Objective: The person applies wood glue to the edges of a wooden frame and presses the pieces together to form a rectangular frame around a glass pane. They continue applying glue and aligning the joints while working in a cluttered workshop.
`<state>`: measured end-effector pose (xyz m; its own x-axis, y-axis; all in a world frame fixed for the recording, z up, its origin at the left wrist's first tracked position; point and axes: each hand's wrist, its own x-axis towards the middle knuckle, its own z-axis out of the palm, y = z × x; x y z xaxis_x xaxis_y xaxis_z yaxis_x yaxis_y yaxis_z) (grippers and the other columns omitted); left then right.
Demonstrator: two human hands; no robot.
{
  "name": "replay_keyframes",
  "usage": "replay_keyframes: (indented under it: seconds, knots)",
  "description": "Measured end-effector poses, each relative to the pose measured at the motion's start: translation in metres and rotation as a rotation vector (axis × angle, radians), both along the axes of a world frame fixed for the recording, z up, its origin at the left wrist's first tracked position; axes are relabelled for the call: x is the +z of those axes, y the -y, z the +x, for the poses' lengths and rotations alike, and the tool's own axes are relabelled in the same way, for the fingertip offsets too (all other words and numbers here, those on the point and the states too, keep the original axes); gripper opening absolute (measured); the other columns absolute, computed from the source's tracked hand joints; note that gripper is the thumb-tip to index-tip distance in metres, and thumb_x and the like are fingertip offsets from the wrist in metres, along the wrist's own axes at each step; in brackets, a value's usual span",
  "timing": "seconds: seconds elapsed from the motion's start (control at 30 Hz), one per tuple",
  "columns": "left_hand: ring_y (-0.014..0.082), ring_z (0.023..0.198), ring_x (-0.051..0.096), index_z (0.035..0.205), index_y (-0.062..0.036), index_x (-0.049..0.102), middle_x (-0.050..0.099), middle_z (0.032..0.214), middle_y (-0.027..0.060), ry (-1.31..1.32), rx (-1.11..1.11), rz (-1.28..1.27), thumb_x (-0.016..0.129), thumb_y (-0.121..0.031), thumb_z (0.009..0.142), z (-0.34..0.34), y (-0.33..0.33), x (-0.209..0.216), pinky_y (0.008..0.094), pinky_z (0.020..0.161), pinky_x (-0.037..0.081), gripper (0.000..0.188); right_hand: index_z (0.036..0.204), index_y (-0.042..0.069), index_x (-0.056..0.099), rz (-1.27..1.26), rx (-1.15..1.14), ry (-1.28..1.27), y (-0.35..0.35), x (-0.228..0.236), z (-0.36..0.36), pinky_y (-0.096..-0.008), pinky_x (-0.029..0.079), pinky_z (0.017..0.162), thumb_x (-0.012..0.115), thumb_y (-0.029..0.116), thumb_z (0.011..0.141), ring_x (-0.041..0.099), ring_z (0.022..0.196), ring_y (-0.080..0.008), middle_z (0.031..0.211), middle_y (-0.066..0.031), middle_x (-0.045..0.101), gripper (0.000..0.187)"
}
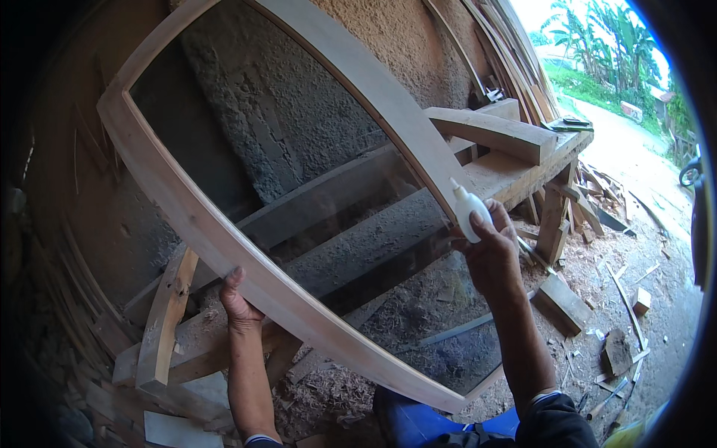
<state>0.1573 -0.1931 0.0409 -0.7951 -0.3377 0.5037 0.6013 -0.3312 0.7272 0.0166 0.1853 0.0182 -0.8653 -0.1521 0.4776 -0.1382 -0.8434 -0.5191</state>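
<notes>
A large pale wooden frame with curved sides is tilted across the middle of the view. A glass pane fills it, and the rough wall and timbers show through. My left hand is closed on the frame's lower left rail, its thumb on the near side and its other fingers hidden behind the wood. My right hand is wrapped round a small white squeeze bottle, its nozzle pointing up beside the right rail. Whether those fingers also touch the frame is hard to tell.
A rough wooden bench carrying thick beams stands behind the frame. Long strips lean on the wall. Offcuts, shavings and tools litter the ground at right. Another wooden beam juts up near my left hand.
</notes>
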Motion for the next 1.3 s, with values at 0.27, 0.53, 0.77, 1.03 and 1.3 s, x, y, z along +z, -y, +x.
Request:
replay_keyframes:
  seconds: [0.27,0.53,0.77,1.03,1.3]
  knots:
    - [0.0303,0.099,0.065,0.127,-0.0015,0.053,0.064,0.111,0.0141,0.020,-0.008,0.018,0.070,-0.027,0.081,-0.001,0.022,-0.008,0.0471,0.086,0.056,0.056,0.129,0.002,0.056,0.396,-0.492,-0.040,-0.072,-0.012,-0.105,-0.0326,0.053,0.085,0.069,0.023,0.093,0.063,0.095,-0.0169,0.109,-0.0105,0.062,0.044]
    - [0.0303,0.099,0.064,0.131,-0.0017,0.051,0.063,0.110,0.0138,0.015,0.068,-0.039,0.071,-0.027,0.076,0.000,0.011,-0.002,0.0465,0.089,0.054,0.064,0.120,0.006,0.055,1.091,-1.088,-0.162,-0.066,-0.016,-0.191,-0.0440,0.050,0.084,0.067,0.039,0.091,0.067,0.099,-0.0321,0.106,-0.0190,0.068,0.046]
    - [0.0314,0.095,0.067,0.128,-0.0024,0.052,0.065,0.105,0.0148,-0.019,-0.017,-0.067,0.070,-0.026,0.076,-0.001,-0.002,0.006,0.0468,0.083,0.058,0.060,0.117,0.010,0.049,1.236,-1.134,-0.290,-0.038,-0.015,-0.226,-0.0521,0.048,0.084,0.060,0.049,0.093,0.066,0.099,-0.0428,0.103,-0.0224,0.069,0.047]
    - [0.0292,0.091,0.068,0.140,0.0007,0.043,0.066,0.106,0.0148,-0.033,0.007,-0.113,0.071,-0.024,0.075,-0.001,-0.009,0.009,0.0445,0.081,0.060,0.075,0.119,0.009,0.049,1.275,-1.196,-0.274,-0.036,-0.019,-0.219,-0.0527,0.048,0.085,0.058,0.049,0.094,0.066,0.099,-0.0425,0.105,-0.0238,0.069,0.048]
    - [0.0317,0.099,0.066,0.144,-0.0018,0.039,0.063,0.113,0.0142,-0.015,0.013,-0.090,0.071,-0.028,0.076,-0.001,0.003,0.001,0.0446,0.084,0.059,0.080,0.116,0.006,0.053,1.251,-1.221,-0.170,-0.036,-0.018,-0.204,-0.0481,0.047,0.090,0.068,0.037,0.086,0.066,0.098,-0.0404,0.099,-0.0236,0.069,0.045]
